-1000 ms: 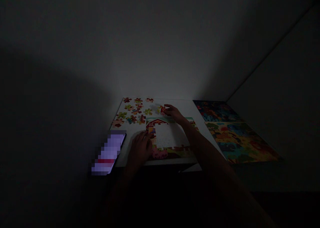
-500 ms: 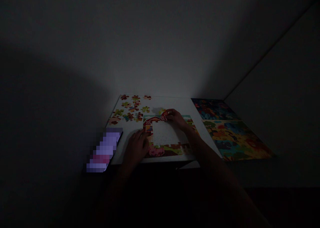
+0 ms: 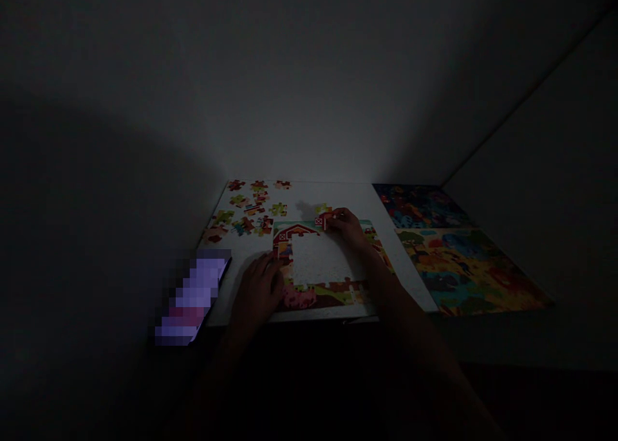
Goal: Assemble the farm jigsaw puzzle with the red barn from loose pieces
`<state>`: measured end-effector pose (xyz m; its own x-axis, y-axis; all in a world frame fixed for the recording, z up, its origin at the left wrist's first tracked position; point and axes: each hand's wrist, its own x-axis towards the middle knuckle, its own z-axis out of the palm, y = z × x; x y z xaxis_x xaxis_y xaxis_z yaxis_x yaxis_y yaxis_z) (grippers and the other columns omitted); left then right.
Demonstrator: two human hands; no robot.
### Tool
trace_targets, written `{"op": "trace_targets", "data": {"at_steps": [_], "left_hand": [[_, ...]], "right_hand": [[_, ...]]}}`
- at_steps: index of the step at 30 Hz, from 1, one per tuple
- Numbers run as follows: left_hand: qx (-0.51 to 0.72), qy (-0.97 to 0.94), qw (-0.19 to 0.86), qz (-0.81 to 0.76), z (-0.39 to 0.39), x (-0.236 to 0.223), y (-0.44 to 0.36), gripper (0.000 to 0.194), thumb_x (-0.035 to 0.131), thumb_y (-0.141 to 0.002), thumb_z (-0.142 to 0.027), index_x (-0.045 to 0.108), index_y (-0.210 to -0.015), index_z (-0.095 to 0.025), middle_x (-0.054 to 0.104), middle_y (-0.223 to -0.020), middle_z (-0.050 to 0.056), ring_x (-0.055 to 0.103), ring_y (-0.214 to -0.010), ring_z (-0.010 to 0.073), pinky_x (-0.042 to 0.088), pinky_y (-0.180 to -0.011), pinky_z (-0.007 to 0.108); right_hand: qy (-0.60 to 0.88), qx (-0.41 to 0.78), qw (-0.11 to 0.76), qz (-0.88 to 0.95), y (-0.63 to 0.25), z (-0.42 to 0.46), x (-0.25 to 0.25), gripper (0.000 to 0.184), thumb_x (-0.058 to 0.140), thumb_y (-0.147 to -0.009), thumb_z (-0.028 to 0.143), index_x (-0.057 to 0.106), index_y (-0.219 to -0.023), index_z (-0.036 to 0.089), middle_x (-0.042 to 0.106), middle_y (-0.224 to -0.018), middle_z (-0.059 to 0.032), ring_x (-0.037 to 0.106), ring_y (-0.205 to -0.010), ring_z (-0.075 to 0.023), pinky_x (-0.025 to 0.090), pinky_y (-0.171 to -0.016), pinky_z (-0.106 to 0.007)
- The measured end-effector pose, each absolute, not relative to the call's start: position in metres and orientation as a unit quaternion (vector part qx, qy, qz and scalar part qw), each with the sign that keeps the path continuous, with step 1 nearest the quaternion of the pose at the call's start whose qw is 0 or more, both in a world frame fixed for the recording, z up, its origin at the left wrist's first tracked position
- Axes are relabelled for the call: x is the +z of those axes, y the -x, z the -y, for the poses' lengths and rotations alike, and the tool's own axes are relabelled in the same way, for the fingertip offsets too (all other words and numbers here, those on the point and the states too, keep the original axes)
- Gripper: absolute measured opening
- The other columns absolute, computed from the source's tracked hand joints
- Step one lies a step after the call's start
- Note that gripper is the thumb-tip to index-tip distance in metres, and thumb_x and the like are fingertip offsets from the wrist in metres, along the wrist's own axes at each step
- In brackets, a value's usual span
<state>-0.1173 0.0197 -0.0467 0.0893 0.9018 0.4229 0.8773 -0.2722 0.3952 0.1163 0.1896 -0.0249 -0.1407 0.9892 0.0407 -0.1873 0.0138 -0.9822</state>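
Observation:
A partly assembled jigsaw puzzle lies on the white surface, its border joined around a bare white middle. It shows a red barn at the top left and a pink animal at the bottom left. My right hand pinches a red puzzle piece with a white-framed window, over the puzzle's top edge. A yellow-green piece shows just behind it. My left hand rests beside the puzzle's left edge, fingers stretched out and fingertips touching it. Dim light hides fine detail.
Several loose puzzle pieces are spread at the back left of the white tabletop. A lit phone, its screen blurred, lies at the left edge. Two colourful picture sheets, a dark one and an animal scene, lie at right.
My right hand has shifted the red piece slightly right and away from the barn's roof. My left hand stays at the puzzle's left side. The view has moved a little.

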Motion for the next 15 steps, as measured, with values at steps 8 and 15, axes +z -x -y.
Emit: {"op": "trace_targets", "data": {"at_steps": [8,15], "left_hand": [[0.286,-0.740,0.002,-0.609,-0.0192,-0.0478,0.1189,0.035,0.041,-0.097,-0.025,0.067,-0.119,-0.018,0.061,-0.134,0.013,0.055,-0.126,0.0281,0.046,-0.109,0.050],[0.291,-0.734,-0.001,-0.614,-0.0193,-0.0528,0.1190,0.034,0.043,-0.096,-0.024,0.067,-0.119,-0.019,0.062,-0.134,0.011,0.056,-0.126,0.0278,0.047,-0.109,0.051]], "right_hand": [[0.429,0.552,0.539,0.470,-0.1203,-0.1868,-0.0231,0.041,0.081,-0.059,0.043,0.052,-0.080,0.022,0.064,-0.067,0.0055,0.060,-0.060,-0.0123,0.050,-0.060,-0.026],[0.509,0.505,0.555,0.423,-0.1219,-0.1919,-0.0245,0.044,0.077,-0.059,0.048,0.052,-0.084,0.022,0.071,-0.078,-0.0008,0.068,-0.066,-0.0175,0.052,-0.056,-0.027]]}}
